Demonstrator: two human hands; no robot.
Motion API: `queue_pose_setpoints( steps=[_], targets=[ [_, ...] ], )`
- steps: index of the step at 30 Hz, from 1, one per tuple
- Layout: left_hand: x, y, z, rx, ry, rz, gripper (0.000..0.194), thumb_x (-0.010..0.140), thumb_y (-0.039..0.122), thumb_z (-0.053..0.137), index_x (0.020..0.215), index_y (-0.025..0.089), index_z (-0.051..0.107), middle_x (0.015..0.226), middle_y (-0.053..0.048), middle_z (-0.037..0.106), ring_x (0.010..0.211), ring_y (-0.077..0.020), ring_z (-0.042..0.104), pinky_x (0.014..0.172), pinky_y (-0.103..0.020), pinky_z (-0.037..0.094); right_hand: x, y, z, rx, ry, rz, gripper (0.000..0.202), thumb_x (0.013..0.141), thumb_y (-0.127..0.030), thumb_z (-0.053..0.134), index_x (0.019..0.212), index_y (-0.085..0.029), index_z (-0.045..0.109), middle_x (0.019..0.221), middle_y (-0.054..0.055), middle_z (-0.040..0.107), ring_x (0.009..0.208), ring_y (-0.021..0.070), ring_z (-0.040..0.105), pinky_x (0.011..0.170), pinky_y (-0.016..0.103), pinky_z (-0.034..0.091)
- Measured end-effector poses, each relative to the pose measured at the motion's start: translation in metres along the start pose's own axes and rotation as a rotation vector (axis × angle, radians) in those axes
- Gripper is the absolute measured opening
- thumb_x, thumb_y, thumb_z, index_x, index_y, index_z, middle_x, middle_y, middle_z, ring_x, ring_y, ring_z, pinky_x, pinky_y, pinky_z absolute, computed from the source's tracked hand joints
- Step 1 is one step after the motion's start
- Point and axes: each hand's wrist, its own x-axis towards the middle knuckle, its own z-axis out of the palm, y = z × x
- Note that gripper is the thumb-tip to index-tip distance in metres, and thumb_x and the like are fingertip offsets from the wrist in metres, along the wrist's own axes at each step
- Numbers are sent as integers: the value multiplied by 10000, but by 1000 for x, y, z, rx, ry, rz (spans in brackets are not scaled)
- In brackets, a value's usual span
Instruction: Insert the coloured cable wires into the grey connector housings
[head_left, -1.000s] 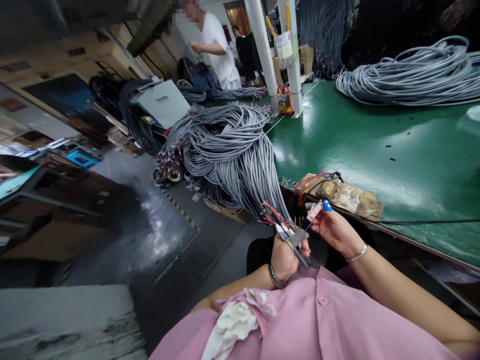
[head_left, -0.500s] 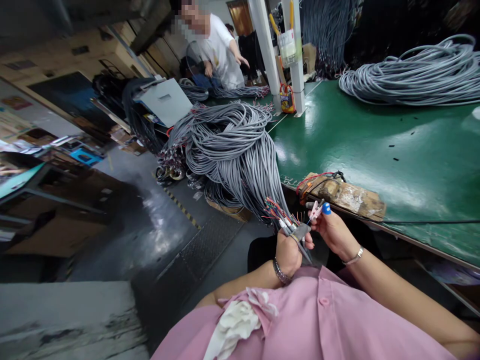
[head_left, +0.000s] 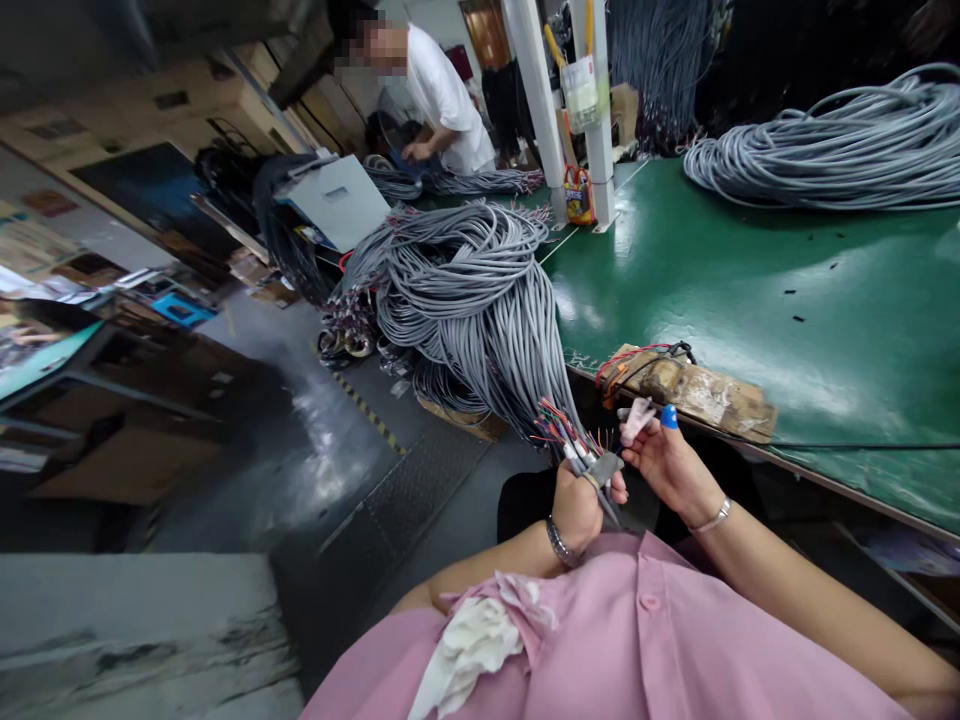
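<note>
Several grey cable ends [head_left: 578, 455] with stripped, coloured wires fanning out are in my left hand [head_left: 579, 505], its fingers wrapped round them near my lap. Grey tape or a wrap covers part of that hand's thumb. Just to the right, my right hand [head_left: 667, 465] pinches a small pale pink tool or clip [head_left: 637, 420] close to the wire ends. A blue cover [head_left: 669, 416] sits on a fingertip of this hand. The grey cable bundle [head_left: 487, 300] hangs over the table's left end, beyond my hands.
A wooden block [head_left: 697, 390] with red and black leads lies at the edge of the green table [head_left: 712, 270]. Coiled grey cable [head_left: 832, 145] rests at the back right. White posts [head_left: 536, 100] stand behind, and a person [head_left: 446, 100] works beyond them.
My right hand has shifted slightly right with the pink object, which has turned. My left hand keeps its hold. The person behind has leaned down and brought their hands together.
</note>
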Motion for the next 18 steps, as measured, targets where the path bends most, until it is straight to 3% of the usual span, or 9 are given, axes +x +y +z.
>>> queue_pose_setpoints(
  steps=[5, 11, 15, 18],
  targets=[
    [7, -18, -19, 232, -60, -48, 296, 696, 388, 707, 655, 106, 629, 549, -43, 619, 463, -132, 561, 493, -251, 456, -7, -1, -25, -135, 20, 30, 388, 790, -572, 588, 862, -205, 691, 874, 55, 667, 715, 148, 581, 641, 262, 480],
    [25, -40, -32, 455, -101, -117, 293, 496, 341, 818, 643, 151, 652, 559, 2, 628, 594, -165, 593, 580, -255, 468, -21, 8, -47, -431, 69, -32, 254, 771, -424, 685, 887, -199, 695, 822, 40, 674, 686, 134, 571, 640, 261, 457],
    [26, -38, -38, 404, -152, -87, 320, 526, 408, 801, 663, 151, 667, 606, -18, 646, 632, -168, 596, 612, -259, 472, -31, 8, -51, -645, 106, -106, 292, 757, -421, 696, 945, -198, 706, 808, 46, 681, 689, 145, 566, 636, 272, 448],
    [13, -25, -46, 336, -197, -45, 380, 623, 500, 735, 678, 131, 670, 637, -53, 651, 584, -146, 586, 593, -250, 465, -38, 4, -49, -752, 85, -155, 289, 775, -422, 673, 967, -208, 706, 824, 46, 682, 710, 157, 566, 653, 284, 448]
  ],
)
